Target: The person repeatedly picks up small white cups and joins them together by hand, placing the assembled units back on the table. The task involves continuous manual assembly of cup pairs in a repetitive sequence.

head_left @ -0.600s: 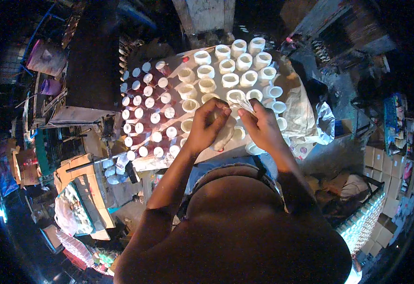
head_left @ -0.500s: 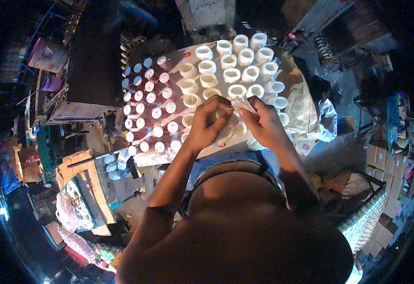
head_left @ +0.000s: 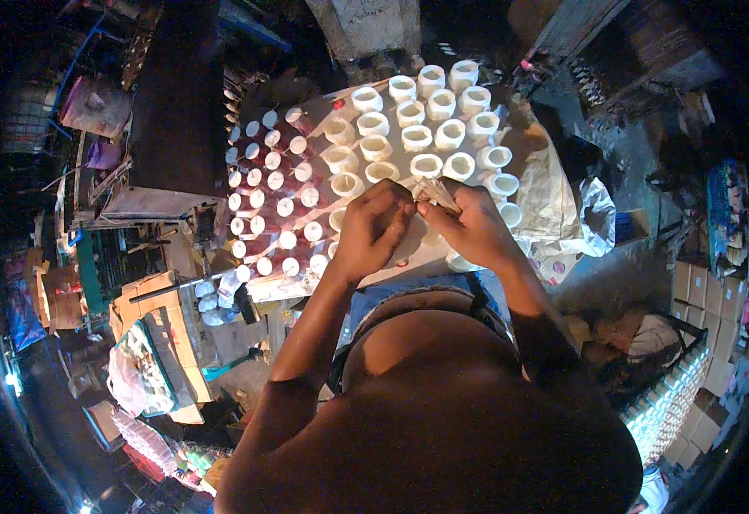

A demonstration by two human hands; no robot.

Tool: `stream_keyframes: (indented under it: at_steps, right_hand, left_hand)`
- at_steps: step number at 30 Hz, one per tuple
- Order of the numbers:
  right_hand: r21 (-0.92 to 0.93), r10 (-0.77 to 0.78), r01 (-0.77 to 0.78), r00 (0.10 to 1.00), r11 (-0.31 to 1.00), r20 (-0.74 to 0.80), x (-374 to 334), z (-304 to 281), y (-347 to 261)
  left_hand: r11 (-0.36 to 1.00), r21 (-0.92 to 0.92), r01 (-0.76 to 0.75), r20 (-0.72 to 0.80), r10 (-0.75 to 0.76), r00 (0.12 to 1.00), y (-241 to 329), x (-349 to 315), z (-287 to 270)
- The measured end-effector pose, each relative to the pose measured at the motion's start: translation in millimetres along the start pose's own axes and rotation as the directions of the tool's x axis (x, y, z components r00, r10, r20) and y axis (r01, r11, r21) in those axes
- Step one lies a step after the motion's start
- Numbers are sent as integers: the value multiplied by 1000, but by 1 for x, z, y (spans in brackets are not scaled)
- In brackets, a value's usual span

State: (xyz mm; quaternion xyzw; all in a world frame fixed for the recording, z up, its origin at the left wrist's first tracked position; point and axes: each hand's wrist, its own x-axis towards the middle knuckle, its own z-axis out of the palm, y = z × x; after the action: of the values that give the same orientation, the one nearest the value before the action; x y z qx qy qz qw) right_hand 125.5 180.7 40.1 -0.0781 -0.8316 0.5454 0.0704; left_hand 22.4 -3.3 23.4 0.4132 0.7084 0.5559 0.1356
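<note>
My right hand (head_left: 474, 220) is closed around a bundle of thin pale strands (head_left: 434, 194), whose ends fan out past the fingers. Beside it, my left hand (head_left: 376, 224) has its thumb and fingers pinched together against the bundle's near end; whatever lies between them is hidden. Both hands are over the near part of a table (head_left: 404, 267). Beyond them stand several white, open-topped cups (head_left: 416, 137) in rows, and some yellowish ones (head_left: 376, 148) to their left. Farther left are rows of red cylinders with white round tops (head_left: 275, 181), thin sticks lying across some.
Crumpled brown paper (head_left: 546, 193) covers the table's right side, with a silvery plastic bag (head_left: 597, 216) at its edge. Flattened cardboard (head_left: 162, 330) and a tray of pale pieces (head_left: 145, 367) lie at the lower left. Stacked cartons (head_left: 707, 291) stand at the right.
The left hand has closed in towards the bundle, and the thin strand seen at its fingertips no longer shows. The bundle has tilted slightly in the right hand.
</note>
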Motion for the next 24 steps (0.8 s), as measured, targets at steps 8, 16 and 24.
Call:
stream_keyframes:
  at_steps: [8,16,24]
  right_hand:
    - [11,55,-54,997,998,-60,6,-25,-22]
    - [-90,-48,41,996,995,-77,8,-47,-46]
    - [-371,-182,158,983,915,-31,16,-44,-67]
  left_hand:
    - [811,-538,231,-32,-294,955,-2,1,6]
    - [896,-403,189,-46,-226,973,30,16,3]
    - [999,-32,14,-128,-18,992,21,23,4]
